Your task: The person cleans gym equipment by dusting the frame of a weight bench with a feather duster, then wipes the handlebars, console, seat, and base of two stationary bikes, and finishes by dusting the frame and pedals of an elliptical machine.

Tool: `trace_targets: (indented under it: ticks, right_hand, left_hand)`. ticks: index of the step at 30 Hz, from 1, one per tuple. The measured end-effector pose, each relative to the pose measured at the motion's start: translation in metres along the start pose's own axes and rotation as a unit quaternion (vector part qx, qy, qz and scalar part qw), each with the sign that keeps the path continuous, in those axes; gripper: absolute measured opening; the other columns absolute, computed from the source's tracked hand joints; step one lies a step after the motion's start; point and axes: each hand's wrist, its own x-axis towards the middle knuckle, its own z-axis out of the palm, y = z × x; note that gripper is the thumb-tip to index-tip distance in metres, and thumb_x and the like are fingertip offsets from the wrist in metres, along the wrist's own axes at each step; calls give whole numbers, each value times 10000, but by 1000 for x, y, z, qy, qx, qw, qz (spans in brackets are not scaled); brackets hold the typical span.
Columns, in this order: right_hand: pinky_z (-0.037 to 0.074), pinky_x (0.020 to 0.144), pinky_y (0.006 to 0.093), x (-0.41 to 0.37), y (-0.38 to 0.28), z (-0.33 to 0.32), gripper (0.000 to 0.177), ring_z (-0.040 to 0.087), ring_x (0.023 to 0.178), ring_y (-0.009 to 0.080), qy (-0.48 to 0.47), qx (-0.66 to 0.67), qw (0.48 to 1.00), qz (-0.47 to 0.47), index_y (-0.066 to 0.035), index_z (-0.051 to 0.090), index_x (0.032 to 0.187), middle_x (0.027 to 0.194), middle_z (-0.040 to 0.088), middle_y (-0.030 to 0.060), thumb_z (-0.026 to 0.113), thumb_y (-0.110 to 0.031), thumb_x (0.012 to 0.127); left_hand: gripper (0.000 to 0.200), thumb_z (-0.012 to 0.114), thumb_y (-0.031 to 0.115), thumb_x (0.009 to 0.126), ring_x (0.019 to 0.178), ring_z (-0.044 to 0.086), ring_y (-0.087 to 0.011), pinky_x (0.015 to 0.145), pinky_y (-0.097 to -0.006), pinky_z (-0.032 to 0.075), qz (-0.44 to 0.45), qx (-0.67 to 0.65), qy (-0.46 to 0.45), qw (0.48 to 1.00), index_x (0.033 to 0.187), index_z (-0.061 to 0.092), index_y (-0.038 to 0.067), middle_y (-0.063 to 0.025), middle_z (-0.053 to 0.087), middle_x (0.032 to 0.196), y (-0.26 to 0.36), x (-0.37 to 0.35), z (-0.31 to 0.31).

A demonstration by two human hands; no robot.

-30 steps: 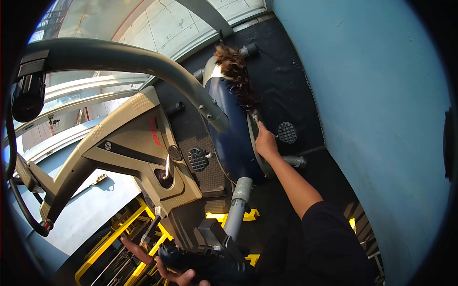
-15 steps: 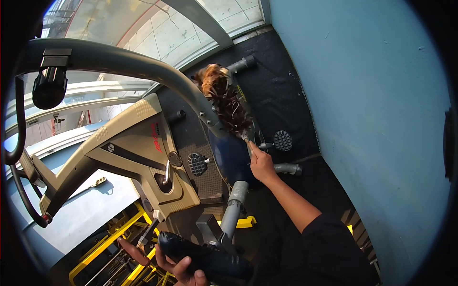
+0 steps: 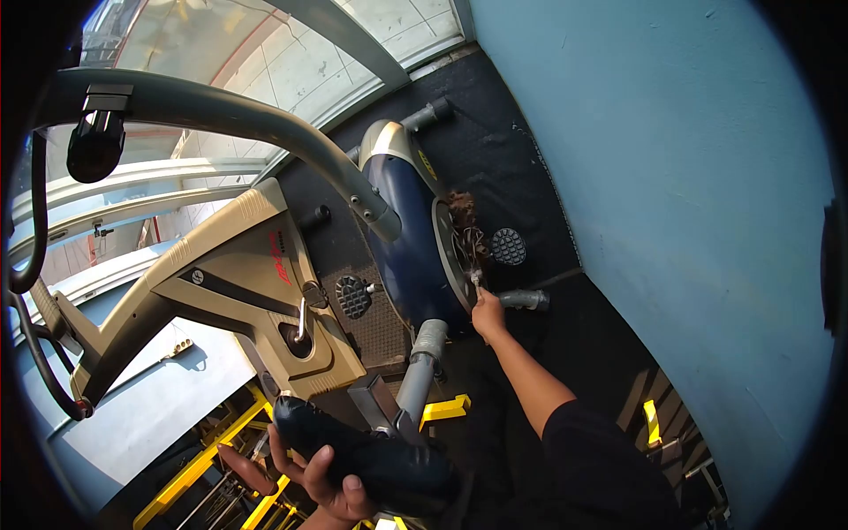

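My right hand (image 3: 488, 316) is closed around the handle of a brown feather duster (image 3: 463, 221). Its feathers lie against the right side of the blue housing (image 3: 408, 238) of an exercise bike, by the crank and the right pedal (image 3: 509, 246). Part of the duster is bunched and in shadow. At the lower left, my left hand (image 3: 327, 486) grips the edge of the bike's black saddle (image 3: 362, 455), with its fingers curled against the side. The saddle's grey post (image 3: 420, 367) rises toward me from the housing.
A beige exercise bike (image 3: 238, 283) stands close on the left. A curved grey handlebar tube (image 3: 238, 110) arches across the upper left. A blue wall (image 3: 662, 177) borders the right side. Yellow-framed equipment (image 3: 190, 477) is at the lower left, and glass panels are behind.
The feather duster has moved from the top of the blue housing down to its right side. My left hand stays at the saddle, and the view has shifted slightly.
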Motion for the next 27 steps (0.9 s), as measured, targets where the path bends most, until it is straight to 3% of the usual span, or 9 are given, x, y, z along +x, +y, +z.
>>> trace_targets:
  ticks: [2,4,5,7,11,12,15,17,27]
  right_hand:
    - [494,964,396,14,-3,11,368,621,1159,397,36,7,998,-55,-5,583,1335,1222,648,264,465,-87,996]
    - [543,731,424,29,4,31,358,689,844,378,143,-25,972,-184,-53,641,1269,1040,699,223,430,-78,981]
    - [543,731,424,43,10,29,358,689,844,378,146,-24,972,-183,-53,641,1269,1040,699,223,430,-78,981]
    - [452,489,391,64,-8,11,351,561,534,262,-55,219,962,155,-60,661,1176,782,626,121,392,-56,950]
    - [362,402,346,24,-52,6,335,433,450,160,-58,188,977,76,-55,635,1168,652,505,36,382,-62,948]
    - [353,396,348,-2,-55,2,328,407,450,142,-59,211,976,16,-54,640,1207,651,488,31,417,-89,969]
    - [562,716,420,-39,19,23,392,713,842,363,127,30,960,-248,-14,589,1326,991,717,220,483,-102,959]
    - [538,890,414,-92,40,-3,406,647,1083,403,63,42,990,-119,21,571,1331,1179,638,290,493,-100,950]
    - [529,911,382,-227,189,33,426,636,1115,399,97,62,992,51,18,571,1339,1231,630,278,476,-56,930]
  left_hand:
    - [436,525,281,902,1431,300,-490,1140,-514,351,59,-58,-7,997,1286,538,77,-306,88,1569,-1,9,1]
    - [452,528,277,896,1429,311,-481,1143,-509,348,61,-56,-7,997,1299,536,72,-306,85,1572,2,12,1]
    - [467,530,272,891,1427,321,-472,1146,-503,346,61,-55,-5,997,1311,534,68,-306,82,1576,3,11,2]
    - [483,529,272,887,1426,330,-462,1144,-496,348,64,-81,-2,995,1323,530,63,-303,83,1578,-5,8,5]
    - [493,462,380,932,1450,317,-387,1150,-474,353,56,-44,-9,997,1363,496,142,-231,154,1599,-4,8,4]
    - [493,462,380,932,1450,317,-387,1150,-474,353,58,-48,-14,997,1363,496,142,-231,154,1599,-3,7,3]
    - [497,457,390,936,1445,330,-373,1144,-459,366,65,-15,-14,998,1374,488,156,-210,176,1595,-3,9,1]
    - [496,452,407,941,1438,345,-354,1144,-454,368,61,-5,-5,998,1373,493,167,-189,190,1594,-3,9,2]
    - [467,478,290,940,1435,347,-328,1146,-437,350,104,-81,-5,991,1354,511,75,-150,178,1609,-5,11,8]
